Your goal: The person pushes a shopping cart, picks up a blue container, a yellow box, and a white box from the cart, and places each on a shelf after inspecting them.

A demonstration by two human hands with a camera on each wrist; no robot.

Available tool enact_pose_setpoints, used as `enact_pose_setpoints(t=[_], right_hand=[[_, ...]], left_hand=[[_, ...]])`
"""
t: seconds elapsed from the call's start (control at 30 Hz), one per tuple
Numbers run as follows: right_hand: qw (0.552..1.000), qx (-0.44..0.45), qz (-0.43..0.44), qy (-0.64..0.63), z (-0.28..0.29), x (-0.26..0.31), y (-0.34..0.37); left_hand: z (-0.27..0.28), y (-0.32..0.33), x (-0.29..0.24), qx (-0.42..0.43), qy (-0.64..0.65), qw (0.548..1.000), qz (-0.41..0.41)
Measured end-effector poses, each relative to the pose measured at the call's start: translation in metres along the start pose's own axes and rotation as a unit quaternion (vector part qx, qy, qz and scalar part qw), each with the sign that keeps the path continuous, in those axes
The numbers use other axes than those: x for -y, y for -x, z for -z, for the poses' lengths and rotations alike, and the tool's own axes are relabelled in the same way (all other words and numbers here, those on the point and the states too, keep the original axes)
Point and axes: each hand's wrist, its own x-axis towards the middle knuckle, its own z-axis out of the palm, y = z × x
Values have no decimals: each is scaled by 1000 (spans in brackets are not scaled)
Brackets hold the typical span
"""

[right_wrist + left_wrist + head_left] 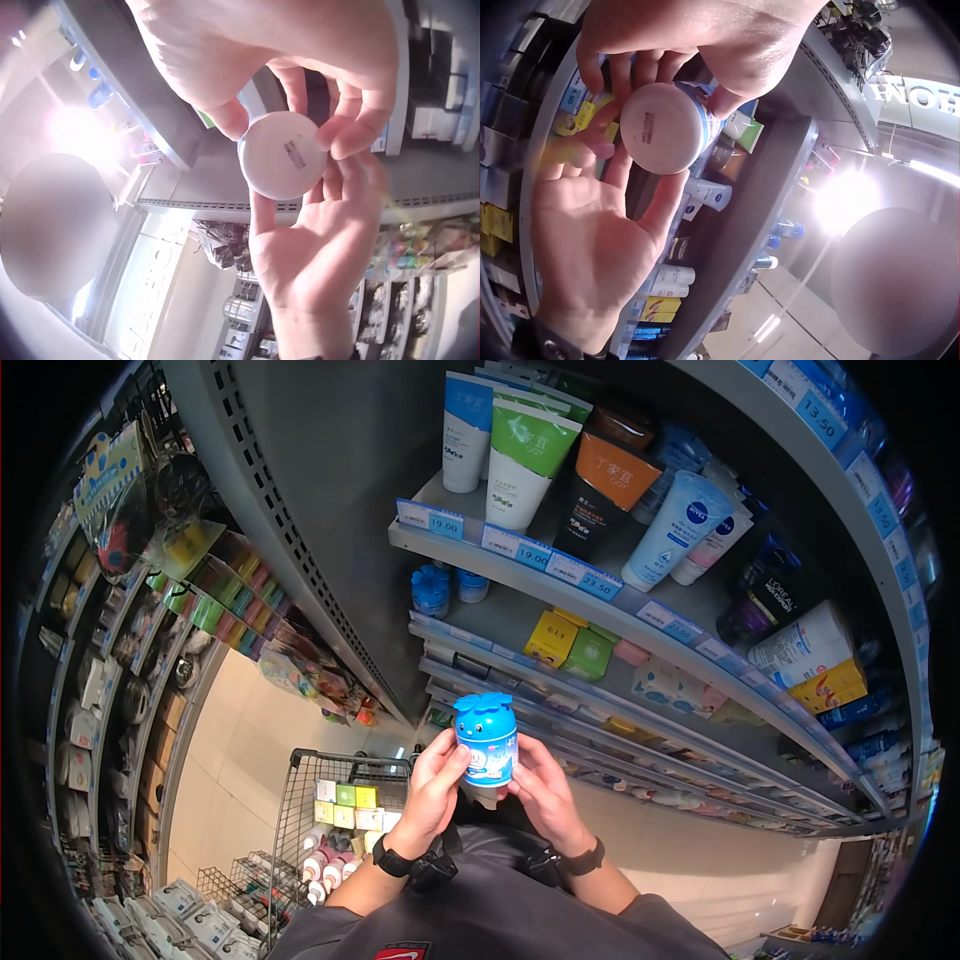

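In the head view, a jar (486, 742) is held upright between two hands in front of the person's chest. The left hand (432, 790) grips its side on the left and the right hand (547, 792) grips the other, fingers and thumbs bent round it. The jar has a blue lid with a leaf-shaped top and a small face, and a blue and white label. Dark wristbands show on both wrists. Below and to the left stands a cart (283, 830) with small boxes and bottles in it. Ahead and to the right, a shelf (420, 538) bears tubes (530, 460) in white, green, orange and blue, with price labels (432, 520) along its edge.

In the left wrist view, the jar's white base faces the camera, with a small printed code (648, 127) on it. The left hand holds the jar from above; the right hand's fingers touch it from below, palm in sight.

In the right wrist view, the right hand is above, its thumb and fingers on opposite sides of the jar, and the left hand supports it from below. A bright light shines at one side.
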Motion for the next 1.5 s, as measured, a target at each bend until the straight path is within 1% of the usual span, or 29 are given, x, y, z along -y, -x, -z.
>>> enact_pose_setpoints(t=[0.07,0.1,0.17,0.2,0.23,0.27,0.3,0.4,0.47,0.53,0.67,0.7,0.73,0.8,0.87,0.97,1.0,1.07,1.1,1.17,1.2,1.23,1.3,1.33,1.37,1.4,1.43,1.47,1.5], right_hand=[[993,-20,17,117,14,-5,-4],[993,-19,17,117,11,-2,-6],[981,-27,107,159,3,5,-7],[981,-27,107,159,5,4,-7],[966,-30,133,219,7,2,-8],[947,-33,159,278,9,0,-9],[947,-33,159,278,12,0,-9],[941,-42,143,303,20,6,-7],[943,-19,139,300,22,10,-6],[940,-11,150,307,16,18,-5],[936,14,165,310,17,20,-6],[936,13,165,309,17,20,-6],[929,20,176,324,18,20,-6],[922,26,188,338,18,19,-6],[905,43,199,374,17,21,-5],[902,45,176,391,10,31,-4],[902,46,177,391,12,32,-5],[887,59,171,424,17,35,-7],[887,61,171,424,17,34,-7],[901,33,176,395,17,31,-9],[901,34,175,395,18,29,-9],[914,30,164,369,20,29,-9],[936,39,133,325,22,33,-9],[936,41,132,325,23,33,-9],[946,38,117,300,24,33,-9],[955,34,102,276,25,33,-7],[955,34,102,276,27,33,-6],[966,50,68,244,31,33,-6],[975,67,35,211,32,33,-5]], left_hand=[[4,-1,2,-3,-2,1000,3],[6,-1,2,-7,-4,1000,7],[5,-1,1,-12,-6,1000,19],[4,-1,1,-15,-8,999,31],[3,-1,2,-15,-8,999,31],[2,0,4,-1,-44,999,11],[1,1,5,14,-81,997,-9],[-2,0,3,32,-57,998,7],[-1,0,-1,48,-63,997,8],[1,-2,-2,98,-84,991,-19],[4,-4,-2,110,-75,991,-30],[3,-5,-2,115,-92,988,-40],[3,-5,-3,120,-108,986,-49],[6,-6,0,124,-103,985,-58],[9,-8,3,128,-98,985,-67],[11,-8,3,135,-92,984,-75],[10,-7,2,129,-84,986,-63],[6,-4,-2,121,-75,988,-51],[2,-2,-4,109,-74,991,-39],[1,-1,-7,96,-72,992,-27],[2,0,-8,77,-106,991,-9],[2,0,-9,56,-140,989,9],[5,-2,-12,44,-143,988,21],[6,-3,-12,33,-147,988,35],[7,-3,-12,33,-146,988,34],[7,-3,-12,33,-173,984,28],[8,-3,-11,34,-201,979,22],[9,-3,-11,34,-200,979,22],[11,-3,-11,4,-206,977,59]])
